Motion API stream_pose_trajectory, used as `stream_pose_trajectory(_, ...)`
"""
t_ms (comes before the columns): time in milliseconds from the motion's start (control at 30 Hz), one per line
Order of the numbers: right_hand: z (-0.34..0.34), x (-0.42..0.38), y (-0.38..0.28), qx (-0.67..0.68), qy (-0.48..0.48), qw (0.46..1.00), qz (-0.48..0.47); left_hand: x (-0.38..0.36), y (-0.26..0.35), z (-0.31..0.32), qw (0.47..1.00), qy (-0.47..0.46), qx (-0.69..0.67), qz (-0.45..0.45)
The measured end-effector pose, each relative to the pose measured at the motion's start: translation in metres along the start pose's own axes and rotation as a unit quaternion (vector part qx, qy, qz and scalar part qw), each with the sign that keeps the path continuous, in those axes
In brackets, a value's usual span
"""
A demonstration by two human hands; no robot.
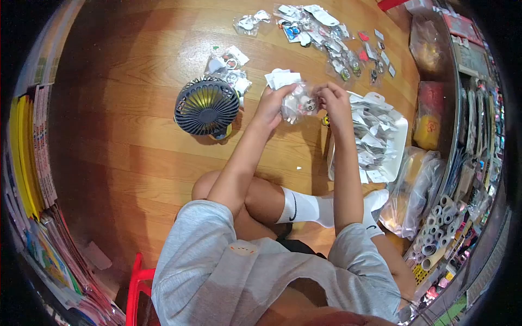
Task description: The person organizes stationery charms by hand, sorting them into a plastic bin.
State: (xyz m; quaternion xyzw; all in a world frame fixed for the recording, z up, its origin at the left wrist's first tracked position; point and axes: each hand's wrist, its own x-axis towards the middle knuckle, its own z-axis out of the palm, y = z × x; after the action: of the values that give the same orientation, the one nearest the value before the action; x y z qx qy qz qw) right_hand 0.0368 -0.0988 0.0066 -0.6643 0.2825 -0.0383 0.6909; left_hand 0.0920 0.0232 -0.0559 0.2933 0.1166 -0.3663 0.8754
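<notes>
My left hand (268, 110) is closed on a small bunch of clear plastic packets (297, 108) with white cards (283, 79) at their top. Small black-and-white trinkets show through the plastic. At the packets' right edge, the fingers of my right hand (335, 101) are pinched together; what exactly lies between the fingertips is too small to make out. Just below and right of that hand stands a white basket (402, 144) full of packets with white cards (372, 127). A small yellow-and-black item (325, 120) shows beside my right wrist.
Left of my hands stands a dark fan (208, 108), with several packets (228, 68) behind it. More packets (326, 41) lie spread on the wooden floor farther off. Shelves (467, 146) line the right, books (41, 157) the left. A red stool (136, 288) is behind me.
</notes>
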Motion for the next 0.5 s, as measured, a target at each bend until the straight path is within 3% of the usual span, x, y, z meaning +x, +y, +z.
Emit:
stream_pose_trajectory(67,0.003,0.000,0.005,-0.081,-0.003,0.997,-0.005,-0.001,-0.001,0.001,0.999,-0.022,0.024,-0.005)
stream_pose_trajectory(167,0.004,0.000,0.007,-0.073,0.008,0.997,0.001,0.001,-0.001,-0.001,0.998,-0.026,0.024,-0.045)
stream_pose_trajectory(267,0.004,0.002,0.014,-0.105,0.026,0.994,-0.020,0.003,0.001,-0.004,0.993,-0.078,-0.062,-0.058)
stream_pose_trajectory(367,0.007,0.004,0.021,-0.130,0.046,0.989,-0.057,-0.003,0.001,0.000,0.998,-0.059,0.007,-0.037)
stream_pose_trajectory(433,0.010,0.002,0.018,-0.166,0.052,0.984,-0.048,-0.003,-0.002,0.000,0.981,-0.039,0.185,0.051)
stream_pose_trajectory(500,0.011,0.002,0.011,-0.201,0.058,0.977,-0.040,-0.002,0.000,-0.001,0.991,-0.030,0.128,0.025)
